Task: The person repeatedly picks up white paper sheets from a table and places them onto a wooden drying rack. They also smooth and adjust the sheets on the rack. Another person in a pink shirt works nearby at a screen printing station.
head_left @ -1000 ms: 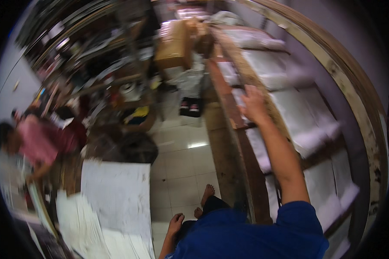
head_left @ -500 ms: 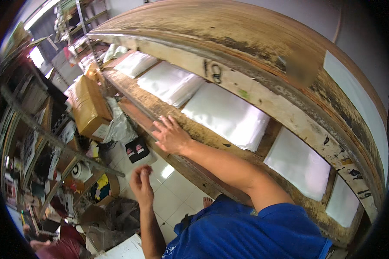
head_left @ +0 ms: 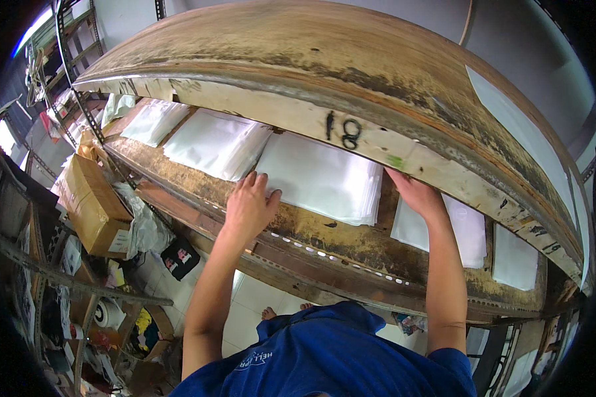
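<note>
Worn wooden shelf (head_left: 324, 241) now carries both hands; left hand (head_left: 248, 205), earlier hanging below, rests beside the white stack (head_left: 321, 178), fingers slightly apart; right hand (head_left: 414, 192) reaches behind that stack, its fingers hidden, so I cannot tell.

The one camera sits on my head, on the left of the pair, and looks down and forward over my chest at a worn wooden shelf (head_left: 351, 241) close in front of me. My forearms come in from the lower edge and my left hand (head_left: 250, 206) and right hand (head_left: 417, 196) reach the shelf's front edge near the middle of the view, so it is a near look. The shelf above (head_left: 298, 66) fills the top. The fisheye bends the shelf edges toward the rim. At the left side the view drops away to the floor (head_left: 245, 304) far below. No second view shares this scene.
</note>
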The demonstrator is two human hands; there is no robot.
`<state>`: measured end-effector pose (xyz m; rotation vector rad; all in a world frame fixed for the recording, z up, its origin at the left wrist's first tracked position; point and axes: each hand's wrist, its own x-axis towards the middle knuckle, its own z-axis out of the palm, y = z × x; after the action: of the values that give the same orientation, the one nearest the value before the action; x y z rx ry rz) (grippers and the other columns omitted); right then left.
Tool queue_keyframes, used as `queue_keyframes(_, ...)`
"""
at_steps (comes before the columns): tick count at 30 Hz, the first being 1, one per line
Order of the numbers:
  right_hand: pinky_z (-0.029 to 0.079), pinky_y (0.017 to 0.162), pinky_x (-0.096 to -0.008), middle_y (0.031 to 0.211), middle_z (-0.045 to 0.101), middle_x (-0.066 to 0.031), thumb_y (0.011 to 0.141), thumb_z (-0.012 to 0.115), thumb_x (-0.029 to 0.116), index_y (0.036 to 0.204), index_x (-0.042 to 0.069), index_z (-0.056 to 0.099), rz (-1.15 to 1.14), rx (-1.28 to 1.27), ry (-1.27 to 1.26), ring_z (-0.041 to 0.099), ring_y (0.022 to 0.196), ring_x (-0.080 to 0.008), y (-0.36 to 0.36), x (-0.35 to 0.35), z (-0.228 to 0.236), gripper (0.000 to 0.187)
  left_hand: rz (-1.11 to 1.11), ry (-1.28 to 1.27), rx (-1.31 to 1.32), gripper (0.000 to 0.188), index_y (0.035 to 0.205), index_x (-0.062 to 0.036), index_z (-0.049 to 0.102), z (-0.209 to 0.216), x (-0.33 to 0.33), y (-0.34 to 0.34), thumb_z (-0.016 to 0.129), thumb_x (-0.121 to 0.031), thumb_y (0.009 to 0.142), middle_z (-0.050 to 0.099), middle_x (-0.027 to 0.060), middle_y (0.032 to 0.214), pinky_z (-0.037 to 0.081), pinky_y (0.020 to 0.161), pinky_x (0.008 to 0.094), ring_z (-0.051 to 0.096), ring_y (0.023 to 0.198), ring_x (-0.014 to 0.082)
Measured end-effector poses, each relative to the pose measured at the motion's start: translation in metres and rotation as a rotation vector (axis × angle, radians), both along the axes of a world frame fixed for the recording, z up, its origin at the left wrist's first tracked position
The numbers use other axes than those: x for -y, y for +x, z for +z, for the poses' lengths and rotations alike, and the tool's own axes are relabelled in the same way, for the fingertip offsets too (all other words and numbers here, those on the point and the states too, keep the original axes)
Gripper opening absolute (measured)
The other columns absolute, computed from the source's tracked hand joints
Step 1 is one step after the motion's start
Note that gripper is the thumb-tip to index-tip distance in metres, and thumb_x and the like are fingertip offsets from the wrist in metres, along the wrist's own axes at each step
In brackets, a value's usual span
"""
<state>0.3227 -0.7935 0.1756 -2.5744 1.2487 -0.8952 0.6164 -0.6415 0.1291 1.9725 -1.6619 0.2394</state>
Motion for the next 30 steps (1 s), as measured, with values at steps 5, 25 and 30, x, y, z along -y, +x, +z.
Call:
queue_keyframes(5,0.052,0.080,-0.0406,0.130,0.051,-0.0111,0.082,0.053,0.064,0.139,0.012,0.037,-0.192,0.055,0.775,0.050,0.119,-0.0259,0.011,0.012,-0.011,0.079,0.002,-0.041,0.094,0.037,0.099,0.0008,0.057,-0.013,0.017,0.005,0.064,-0.030,0.080,0.059,0.0187,0.097,0.044,0.078,0.0485,0.055,0.088,0.0387)
queue_keyframes(25,0.034,0.104,-0.0384,0.147,0.027,-0.0233,0.066,0.072,0.028,0.145,-0.004,0.009,-0.442,0.192,0.880,0.033,0.133,-0.0303,0.077,0.011,-0.008,0.106,-0.180,-0.111,-0.004,0.037,0.102,-0.0012,0.059,-0.024,0.019,0.019,0.063,-0.031,0.081,0.055,0.0218,0.117,0.039,0.090,0.0492,0.049,0.105,0.0386)
queue_keyframes(30,0.043,0.095,-0.0338,0.127,0.050,-0.0179,0.070,0.064,0.014,0.137,-0.005,0.028,-0.310,0.377,0.681,0.051,0.114,-0.0252,0.065,0.001,-0.026,0.078,-0.208,-0.171,-0.062,0.047,0.114,0.0030,0.054,-0.025,0.021,0.022,0.065,-0.027,0.079,0.055,0.0238,0.116,0.040,0.091,0.0482,0.051,0.105,0.0389)
